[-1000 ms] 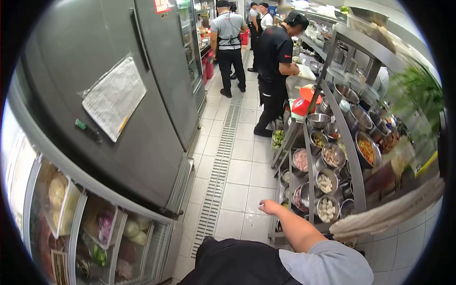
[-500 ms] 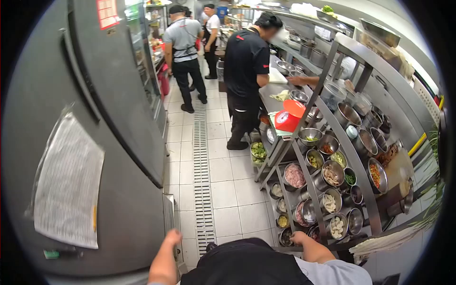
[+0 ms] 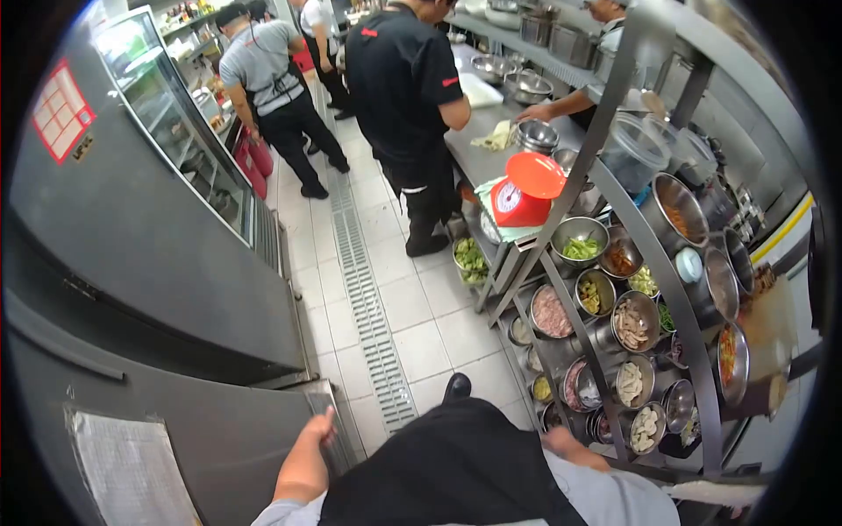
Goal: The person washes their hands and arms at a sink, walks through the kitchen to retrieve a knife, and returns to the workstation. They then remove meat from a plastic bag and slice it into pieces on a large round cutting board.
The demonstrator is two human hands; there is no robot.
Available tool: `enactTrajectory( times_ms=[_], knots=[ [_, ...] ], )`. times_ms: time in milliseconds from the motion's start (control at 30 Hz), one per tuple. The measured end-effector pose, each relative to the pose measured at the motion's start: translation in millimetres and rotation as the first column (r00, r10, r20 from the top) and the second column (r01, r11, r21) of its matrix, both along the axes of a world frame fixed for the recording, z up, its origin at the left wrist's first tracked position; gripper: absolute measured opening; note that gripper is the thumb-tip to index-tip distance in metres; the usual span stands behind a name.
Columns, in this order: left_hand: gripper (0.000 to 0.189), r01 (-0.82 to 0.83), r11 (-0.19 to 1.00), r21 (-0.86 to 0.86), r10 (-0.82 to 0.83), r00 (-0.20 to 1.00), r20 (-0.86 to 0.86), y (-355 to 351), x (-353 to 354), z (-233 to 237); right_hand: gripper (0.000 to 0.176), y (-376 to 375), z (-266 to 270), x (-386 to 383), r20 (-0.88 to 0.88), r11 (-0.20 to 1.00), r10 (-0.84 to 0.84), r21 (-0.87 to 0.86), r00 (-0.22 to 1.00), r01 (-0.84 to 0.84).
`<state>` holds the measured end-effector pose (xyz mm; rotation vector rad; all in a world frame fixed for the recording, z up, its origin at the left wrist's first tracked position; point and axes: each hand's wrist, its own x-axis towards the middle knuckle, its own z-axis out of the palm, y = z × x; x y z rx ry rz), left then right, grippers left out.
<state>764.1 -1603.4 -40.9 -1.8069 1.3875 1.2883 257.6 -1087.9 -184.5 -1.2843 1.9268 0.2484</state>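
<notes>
The right hand, blurred at the bottom of the rack, shows no clear grip, and print on the paper is too small to read.

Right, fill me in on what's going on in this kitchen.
The camera wearer stands in the aisle, left hand on the edge of a steel fridge door, right hand down by the rack of steel bowls holding prepped ingredients; its grip is too blurred to judge. Ahead, a person in black works at the counter beside a red scale, and a person in grey stands farther along by the glass-door fridge.
</notes>
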Motion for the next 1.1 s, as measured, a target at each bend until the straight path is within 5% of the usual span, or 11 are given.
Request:
enactTrajectory(
  times_ms=[133, 433, 667, 800, 867, 900, 933, 967, 1000, 1033, 1100],
  knots=[
    [0.067, 0.051, 0.993, 0.104, -0.037, 0.990, -0.139, 85.2, 41.4, 29.9, 0.064, -177.6, 53.8, -62.0, 0.118, 0.991, -0.063, 0.126, 0.991, 0.048],
    [0.062, -0.006, 0.993, 0.117, 0.055, 0.907, -0.417, 105.8, 130.8, -42.9, 0.060, -486.3, 175.5, -126.6, 0.085, 0.948, -0.194, -0.239, 0.977, 0.209],
    [0.058, 0.081, 0.989, 0.127, 0.019, 0.768, -0.640, -48.5, 118.8, -90.3, 0.058, -497.6, 137.2, -125.2, -0.050, 0.970, -0.130, -0.212, 0.990, 0.117],
    [0.056, 0.189, 0.976, 0.109, -0.041, 0.650, -0.759, -235.7, 15.2, -96.1, 0.053, -403.1, 71.3, -132.6, -0.161, 0.980, -0.198, -0.008, 0.967, 0.200],
    [0.055, 0.221, 0.970, 0.098, -0.054, 0.592, -0.804, -301.8, -1.5, -95.4, 0.046, -410.3, 154.8, -109.8, -0.072, 0.809, -0.479, 0.352, 0.875, 0.471],
    [0.045, 0.578, 0.815, -0.046, -0.569, 0.782, -0.253, -343.8, -34.6, -123.9, 0.045, -381.9, 135.0, -113.1, -0.152, 0.984, -0.149, 0.069, 0.977, 0.161],
    [0.040, 0.436, 0.898, 0.057, -0.432, 0.899, -0.079, -377.9, -58.7, -125.4, 0.044, -340.0, 108.8, -114.6, -0.318, 0.956, 0.177, -0.169, 0.931, -0.240],
    [0.040, 0.418, 0.907, 0.046, -0.419, 0.908, 0.018, -404.6, -98.2, -88.6, 0.040, -318.6, 100.4, -103.5, -0.317, 0.957, -0.159, -0.283, 0.935, 0.067],
    [0.024, 0.786, 0.618, -0.015, -0.786, 0.618, 0.009, -448.1, -104.4, -127.6, 0.037, -311.3, 111.3, -93.7, -0.274, 0.851, -0.474, -0.387, 0.837, 0.356],
    [0.022, 0.875, 0.482, -0.049, -0.876, 0.483, 0.015, -480.5, -131.4, -129.5, 0.024, -323.7, 145.0, -63.0, 0.078, 0.273, -0.945, -0.351, 0.318, 0.896],
    [0.037, 0.692, 0.720, -0.051, -0.686, 0.721, 0.099, -509.7, -200.1, -67.8, 0.021, -316.8, 181.8, -18.3, 0.282, -0.096, -0.959, -0.291, -0.011, 0.952]
  ],
)
